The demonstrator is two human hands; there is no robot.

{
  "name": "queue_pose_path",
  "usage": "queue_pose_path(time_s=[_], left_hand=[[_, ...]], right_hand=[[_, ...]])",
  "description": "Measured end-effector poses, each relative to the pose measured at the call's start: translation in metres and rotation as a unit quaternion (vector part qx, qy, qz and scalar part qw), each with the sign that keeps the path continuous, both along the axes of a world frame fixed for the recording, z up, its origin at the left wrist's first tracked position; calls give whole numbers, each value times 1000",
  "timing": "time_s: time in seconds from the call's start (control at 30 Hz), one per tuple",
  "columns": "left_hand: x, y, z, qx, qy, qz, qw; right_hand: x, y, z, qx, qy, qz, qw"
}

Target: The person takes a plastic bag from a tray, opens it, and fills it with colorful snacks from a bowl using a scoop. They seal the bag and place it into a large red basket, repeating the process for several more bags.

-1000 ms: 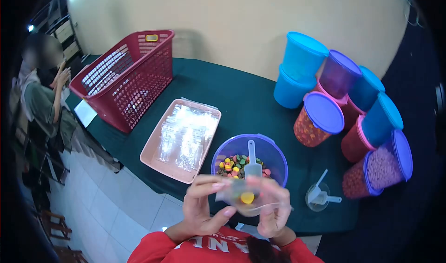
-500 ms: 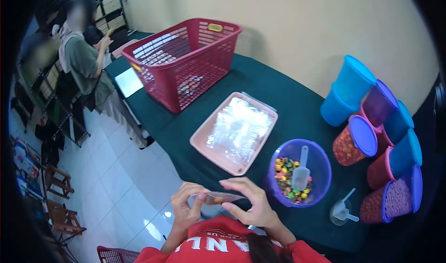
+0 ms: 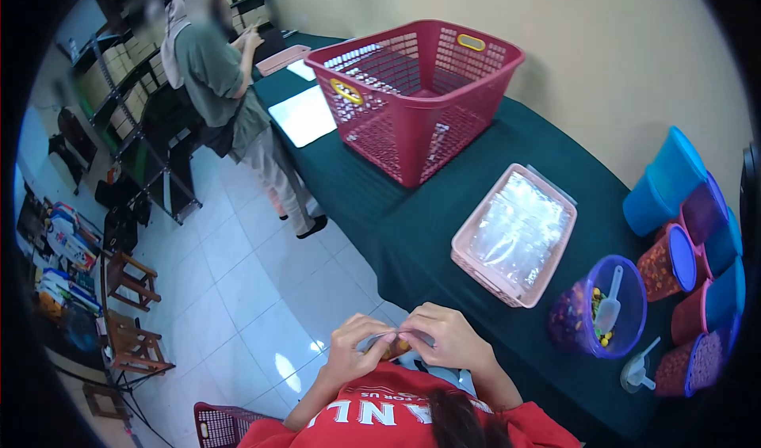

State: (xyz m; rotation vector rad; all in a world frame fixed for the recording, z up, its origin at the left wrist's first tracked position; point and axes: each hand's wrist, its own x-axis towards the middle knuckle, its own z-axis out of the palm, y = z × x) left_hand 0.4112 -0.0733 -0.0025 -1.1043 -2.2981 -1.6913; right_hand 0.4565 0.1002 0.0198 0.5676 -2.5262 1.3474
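A small clear plastic bag (image 3: 395, 348) with something orange-brown in it is held close to my chest. My left hand (image 3: 354, 350) pinches one side of its top edge between thumb and fingers. On the other side, my right hand (image 3: 449, 337) pinches the same edge, and the fingertips of both hands nearly meet. To the right of my hands, a purple tub (image 3: 636, 321) contains colourful candies (image 3: 600, 339) and a white scoop (image 3: 609, 312). A pink tray (image 3: 468, 259) beyond them carries a stack of clear plastic bags (image 3: 519, 230).
A maroon basket (image 3: 412, 135) stands on the green-clothed table (image 3: 412, 226), with white sheets (image 3: 304, 117) beside it. Lidded containers (image 3: 662, 266) line the right, near a small cup (image 3: 634, 375) with scoops. Another person (image 3: 214, 76) stands at the far left; wooden stools (image 3: 131, 278) are on the floor.
My view has turned left, so the table things appear further right. My hands have come closer together along the bag's top edge, and my right fingers have closed from a spread position.
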Motion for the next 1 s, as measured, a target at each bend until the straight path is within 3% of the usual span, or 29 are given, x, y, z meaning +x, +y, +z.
queue_pose_path(time_s=[0.23, 0.3, 0.47, 0.53, 0.77, 0.87, 1.0], left_hand=[[-31, -35, -11, -17, -30, 40, 999], [-43, -42, -9, -43, 35, 30, 998], [-61, -59, 15, -72, 75, 45, 994], [-77, -58, 22, -74, 74, 44, 994], [-159, -30, 25, -19, 78, 21, 997], [-185, -17, 28, -41, 43, 26, 998], [-218, -12, 20, 23, -68, 13, 997]], right_hand=[[-56, -25, -10, 71, 71, 73, 992], [-67, -23, -5, 87, 55, 94, 990], [-91, -6, 22, 124, 58, 150, 979], [-109, 0, 22, 119, 68, 163, 977], [-176, 33, 12, 49, 96, 58, 992], [-201, 44, 9, 9, 85, 77, 993], [-218, 52, 19, -25, -29, 93, 995]])
